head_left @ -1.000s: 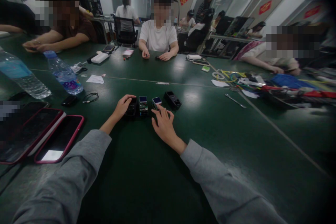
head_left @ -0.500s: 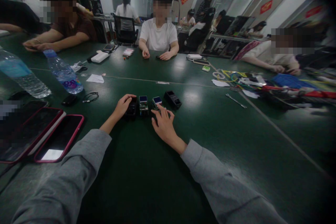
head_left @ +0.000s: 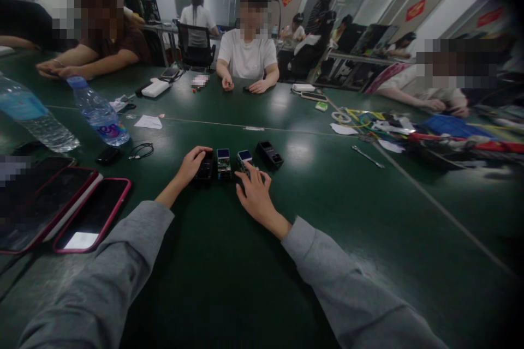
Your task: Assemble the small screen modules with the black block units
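Four small devices stand in a row on the green table. My left hand rests at the left side of a black case, its fingers over the upper edge. Beside it lies a circuit board with a small screen, touched by neither hand. My right hand is over a second board with a screen, fingers spread, covering its lower part. At the right end of the row sits another black case, turned at a slant.
Two water bottles, a phone with a pink rim and a black cable loop are at the left. A wrench and a heap of cables lie right. A person sits opposite.
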